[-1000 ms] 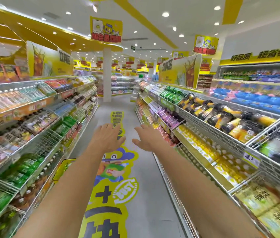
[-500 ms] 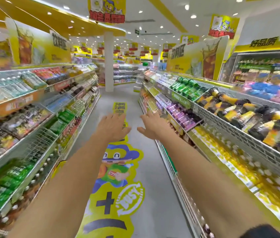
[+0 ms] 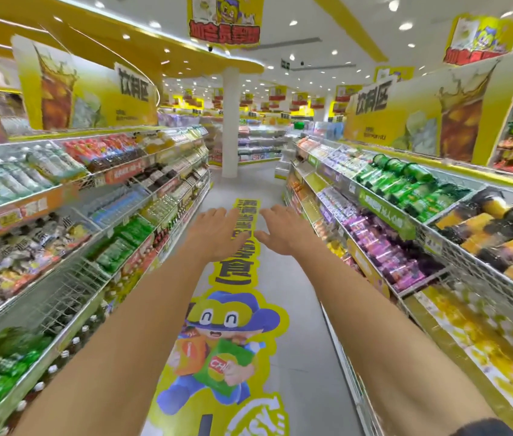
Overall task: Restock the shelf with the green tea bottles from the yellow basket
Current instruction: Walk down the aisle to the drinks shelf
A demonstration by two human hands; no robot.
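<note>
Here, the left shelving [image 3: 69, 247] is seen packed with tilted rows of bottled drinks, green-labelled bottles [image 3: 129, 237] lying in its middle tiers beside an unfilled wire bay [image 3: 60, 297]. The left hand [image 3: 217, 232] and right hand [image 3: 283, 229] are held out palm-down over the floor decal [image 3: 233, 341], close together but not touching, fingers spread and nothing gripped. On the right shelving [image 3: 437, 240], green bottles [image 3: 406, 187] are laid in an upper wire tray, with purple packs below. The yellow basket is not seen. The grey aisle floor [image 3: 299, 341] between the shelf edges is left open up to a white pillar [image 3: 227, 124].
</note>
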